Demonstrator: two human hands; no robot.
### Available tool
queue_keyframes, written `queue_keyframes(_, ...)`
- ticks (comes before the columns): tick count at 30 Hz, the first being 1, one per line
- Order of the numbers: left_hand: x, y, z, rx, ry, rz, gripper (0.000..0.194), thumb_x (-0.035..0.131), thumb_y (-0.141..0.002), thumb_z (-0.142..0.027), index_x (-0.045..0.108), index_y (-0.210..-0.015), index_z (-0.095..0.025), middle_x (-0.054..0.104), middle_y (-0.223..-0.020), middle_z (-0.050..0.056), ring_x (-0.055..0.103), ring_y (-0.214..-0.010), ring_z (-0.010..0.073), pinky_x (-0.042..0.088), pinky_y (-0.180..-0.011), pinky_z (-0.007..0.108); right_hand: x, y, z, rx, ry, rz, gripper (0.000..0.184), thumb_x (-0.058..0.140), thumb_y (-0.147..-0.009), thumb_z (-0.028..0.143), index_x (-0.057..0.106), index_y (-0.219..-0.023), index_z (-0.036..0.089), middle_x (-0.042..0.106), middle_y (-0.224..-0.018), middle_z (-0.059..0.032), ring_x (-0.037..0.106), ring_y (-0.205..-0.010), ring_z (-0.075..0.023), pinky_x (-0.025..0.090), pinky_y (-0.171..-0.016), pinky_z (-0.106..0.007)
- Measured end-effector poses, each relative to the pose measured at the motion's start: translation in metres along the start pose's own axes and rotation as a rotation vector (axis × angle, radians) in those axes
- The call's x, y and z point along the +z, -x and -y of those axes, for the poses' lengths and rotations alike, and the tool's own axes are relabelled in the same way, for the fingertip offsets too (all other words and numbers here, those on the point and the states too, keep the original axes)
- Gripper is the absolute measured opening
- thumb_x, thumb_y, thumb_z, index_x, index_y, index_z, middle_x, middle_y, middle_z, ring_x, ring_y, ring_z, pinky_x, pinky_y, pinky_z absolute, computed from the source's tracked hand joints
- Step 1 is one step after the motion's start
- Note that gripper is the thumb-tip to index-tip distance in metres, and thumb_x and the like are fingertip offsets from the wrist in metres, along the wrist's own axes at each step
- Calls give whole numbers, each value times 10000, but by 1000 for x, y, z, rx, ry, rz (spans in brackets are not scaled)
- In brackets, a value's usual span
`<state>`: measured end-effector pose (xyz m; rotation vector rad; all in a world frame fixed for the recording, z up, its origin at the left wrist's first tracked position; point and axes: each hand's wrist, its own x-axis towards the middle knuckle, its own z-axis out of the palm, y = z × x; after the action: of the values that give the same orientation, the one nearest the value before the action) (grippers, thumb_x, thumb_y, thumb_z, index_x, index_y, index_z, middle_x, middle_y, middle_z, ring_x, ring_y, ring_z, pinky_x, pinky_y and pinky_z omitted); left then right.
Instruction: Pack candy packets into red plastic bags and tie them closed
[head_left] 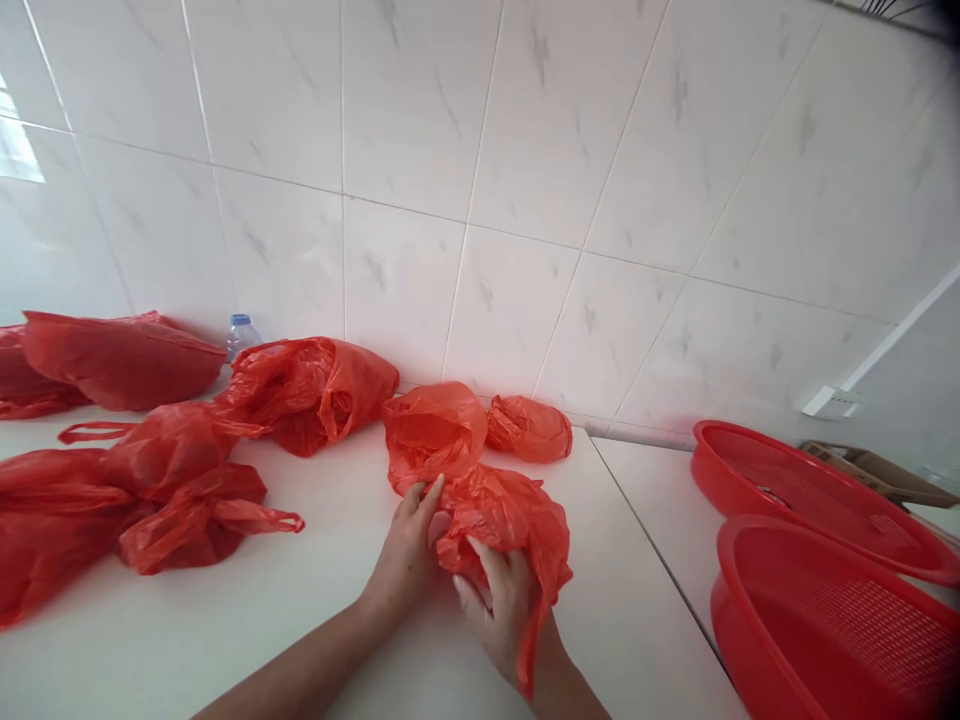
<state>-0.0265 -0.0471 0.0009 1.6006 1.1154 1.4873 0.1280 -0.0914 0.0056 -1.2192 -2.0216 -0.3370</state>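
Note:
Both my hands work on a crumpled red plastic bag (504, 512) lying on the white counter (315, 610). My left hand (409, 553) presses against the bag's left side, fingers together and pointing up. My right hand (501, 606) grips the bag's lower part, fingers curled into the plastic, a strip of which hangs over my wrist. A fuller red bag (433, 428) touches it from behind, and a small knotted red bag (529, 428) lies by the wall.
Several more red bags (187, 480) lie across the left of the counter, one large (315, 392). A clear bottle with a blue cap (241, 333) stands against the tiled wall. Two red perforated baskets (817, 500) (840, 630) sit at the right.

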Motion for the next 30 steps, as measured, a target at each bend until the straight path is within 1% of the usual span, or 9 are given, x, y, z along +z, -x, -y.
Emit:
queue_keyframes(4, -2, 4, 0, 24, -155, 8, 437, 445, -876, -257, 428, -1310, -305, 516, -1085, 54, 550, -875, 186, 481, -760, 360, -1, -3, -15, 78, 57, -54, 364, 544, -801, 204, 550, -1164, 205, 590, -1147, -127, 540, -1085, -307, 484, -874, -477)
queue_keyframes(8, 3, 14, -13, 76, 11, 279, 662, 657, -767, -418, 360, -1346, -301, 509, -1201, 76, 539, -994, 224, 471, -808, 348, -9, -5, -13, 121, -21, -5, 347, 504, -789, 143, 550, -1128, 202, 610, -1094, -109, 569, -1006, -280, 494, -827, -455)
queue_keyframes(10, 6, 16, -20, 16, 170, 395, 779, 755, -657, -450, 395, -1325, -275, 518, -1230, 84, 524, -1062, 261, 450, -867, 360, -14, -5, -6, 92, -190, 53, 322, 500, -793, 174, 539, -1112, 205, 631, -1033, -88, 593, -927, -251, 507, -785, -418)
queue_keyframes(13, 10, 15, -25, -163, 423, 503, 607, 784, -618, -434, 550, -1138, -228, 614, -1035, 43, 579, -925, 230, 462, -804, 320, -20, -4, 6, 117, -536, 127, 302, 447, -823, 182, 500, -1118, 214, 644, -1001, -55, 615, -887, -188, 519, -777, -329)
queue_keyframes(17, 8, 7, -17, -327, 523, 428, 245, 799, -605, -258, 644, -770, -165, 625, -721, -3, 562, -690, 155, 442, -653, 241, -23, -3, 6, 231, -659, 68, 296, 389, -843, 148, 479, -1115, 221, 621, -1047, -60, 606, -938, -171, 507, -820, -311)
queue_keyframes(21, 2, 0, -9, -388, 593, 323, 107, 610, -783, -268, 664, -804, -178, 656, -797, 25, 584, -758, 164, 463, -760, 282, -21, -1, -19, 370, -544, -80, 171, 423, -874, 254, 511, -1012, 202, 601, -1012, -82, 596, -840, -175, 507, -638, -267)
queue_keyframes(24, -1, -2, -9, -420, 674, 286, 173, 537, -824, -295, 661, -896, -198, 664, -915, 52, 597, -849, 188, 471, -814, 324, -22, -4, -37, 456, -431, 10, 182, 409, -892, 309, 554, -845, 209, 619, -859, -52, 591, -767, -170, 456, -538, -231)
queue_keyframes(27, -1, -2, -12, -444, 715, 307, 141, 580, -803, -270, 670, -857, -177, 658, -866, 61, 595, -800, 181, 479, -793, 323, -21, -5, -49, 485, -281, 119, 252, 374, -908, 318, 594, -989, 226, 659, -940, -50, 625, -837, -182, 486, -683, -280)
queue_keyframes(30, -2, -2, -14, -454, 739, 299, 58, 616, -766, -211, 657, -778, -173, 629, -766, 32, 567, -718, 150, 472, -748, 291, -19, -2, -59, 577, -35, 161, 281, 397, -879, 329, 607, -1024, 211, 683, -902, -83, 653, -760, -212, 469, -579, -296)
